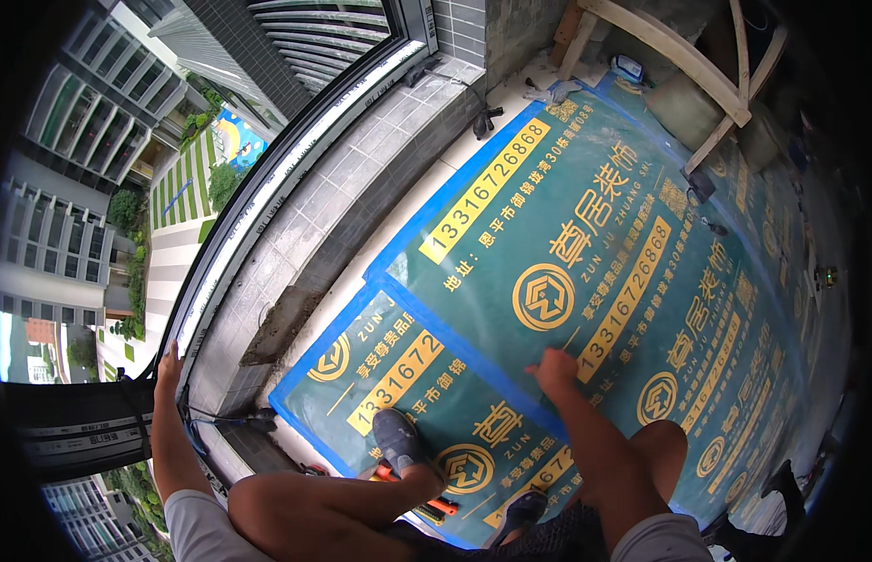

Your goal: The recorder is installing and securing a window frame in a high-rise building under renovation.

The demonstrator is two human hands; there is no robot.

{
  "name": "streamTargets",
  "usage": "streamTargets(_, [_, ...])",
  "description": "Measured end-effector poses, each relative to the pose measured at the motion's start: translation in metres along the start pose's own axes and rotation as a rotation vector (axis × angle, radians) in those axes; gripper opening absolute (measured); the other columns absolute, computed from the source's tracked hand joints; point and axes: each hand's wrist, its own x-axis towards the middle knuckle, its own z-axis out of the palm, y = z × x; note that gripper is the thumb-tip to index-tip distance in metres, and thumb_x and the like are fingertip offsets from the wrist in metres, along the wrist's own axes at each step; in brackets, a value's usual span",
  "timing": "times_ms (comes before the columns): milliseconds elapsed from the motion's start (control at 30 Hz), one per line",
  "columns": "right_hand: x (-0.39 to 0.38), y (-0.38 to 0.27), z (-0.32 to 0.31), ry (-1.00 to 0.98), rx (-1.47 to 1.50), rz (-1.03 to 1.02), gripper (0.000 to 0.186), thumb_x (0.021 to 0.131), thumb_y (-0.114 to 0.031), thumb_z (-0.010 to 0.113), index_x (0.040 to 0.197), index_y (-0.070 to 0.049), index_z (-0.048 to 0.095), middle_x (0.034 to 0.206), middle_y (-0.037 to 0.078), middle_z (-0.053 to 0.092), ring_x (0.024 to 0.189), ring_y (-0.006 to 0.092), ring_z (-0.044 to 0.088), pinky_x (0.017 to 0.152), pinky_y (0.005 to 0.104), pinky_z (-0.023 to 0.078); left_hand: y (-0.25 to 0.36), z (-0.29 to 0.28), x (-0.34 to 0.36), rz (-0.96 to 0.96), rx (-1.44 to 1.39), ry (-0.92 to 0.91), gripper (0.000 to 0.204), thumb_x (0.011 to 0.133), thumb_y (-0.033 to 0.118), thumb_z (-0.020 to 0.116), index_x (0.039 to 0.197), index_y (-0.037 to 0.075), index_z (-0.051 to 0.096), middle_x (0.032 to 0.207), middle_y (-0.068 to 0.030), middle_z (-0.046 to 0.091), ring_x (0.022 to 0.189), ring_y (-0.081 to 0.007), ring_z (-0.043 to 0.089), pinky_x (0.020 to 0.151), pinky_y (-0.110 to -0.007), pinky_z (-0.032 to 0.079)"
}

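Note:
At the left, my left hand [169, 367] grips the edge of the dark window frame [187, 323], its fingers partly hidden behind the edge. My right hand [555, 371] hovers over the green floor-protection film [473, 328]. Its fingers are curled in, with one fingertip poking out to the left, and nothing shows in them. Beside my grey shoe [396, 438] lie hand tools with orange and black handles [442, 506], partly hidden by my leg.
A grey tiled sill [295, 225] runs along the window, its near end broken and bare. Blue tape [384, 283] edges the film. A wooden sawhorse-like frame [675, 47] stands at the far right. Dark cables [487, 120] lie by the wall. Buildings and greenery lie far below outside.

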Motion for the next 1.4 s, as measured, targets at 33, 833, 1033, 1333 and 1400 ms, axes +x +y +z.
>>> streamTargets(33, [0.0,0.0,0.001,-0.006,0.005,-0.001,0.053,0.078,-0.053,0.09,0.1,-0.007,0.077,0.097,0.017,0.078,0.095,0.0367,0.077,0.08,0.0473,0.059,0.01,0.0,-0.006,0.021,0.004,0.053,0.053,0.103,0.026,0.062,0.152,0.013,0.048,0.092,-0.0301,0.069,0.08,-0.0515,0.066,0.075,-0.055,0.054])
streamTargets(833, [-0.016,-0.018,0.012,0.191,0.216,0.021,0.042,0.073,-0.037,0.093,0.092,-0.006,0.072,0.092,0.015,0.076,0.087,0.0384,0.074,0.078,0.0492,0.056,0.509,-0.21,0.269,0.576,-0.247,0.563,0.083,0.103,0.058,0.053,0.17,0.016,0.028,0.176,-0.0151,0.025,0.163,-0.0358,0.021,0.132,-0.054,0.016])
streamTargets(1033, [-0.015,-0.03,0.018,0.077,0.164,0.335,0.046,0.074,-0.04,0.089,0.094,-0.003,0.072,0.097,0.017,0.078,0.094,0.0389,0.076,0.085,0.0491,0.058,0.517,-0.207,0.272,0.556,-0.261,0.484,0.081,0.103,0.059,0.05,0.167,0.011,0.034,0.175,-0.0154,0.029,0.163,-0.0342,0.021,0.133,-0.053,0.012])
streamTargets(1333, [-0.123,-0.085,-0.212,0.153,0.231,0.169,0.051,0.084,-0.052,0.081,0.099,-0.005,0.071,0.084,0.017,0.075,0.083,0.0357,0.076,0.076,0.0477,0.059,0.507,-0.209,0.274,0.615,-0.373,0.488,0.075,0.102,0.048,0.057,0.161,0.006,0.041,0.171,-0.0157,0.035,0.161,-0.036,0.027,0.133,-0.053,0.016])
streamTargets(1400, [-0.18,-0.053,-0.289,0.298,0.213,0.174,0.042,0.085,-0.042,0.086,0.099,-0.006,0.069,0.069,0.013,0.071,0.071,0.034,0.074,0.067,0.0462,0.056,0.51,-0.211,0.272,0.636,-0.413,0.476,0.073,0.102,0.046,0.056,0.161,0.006,0.042,0.17,-0.0157,0.036,0.16,-0.0367,0.027,0.132,-0.053,0.017])
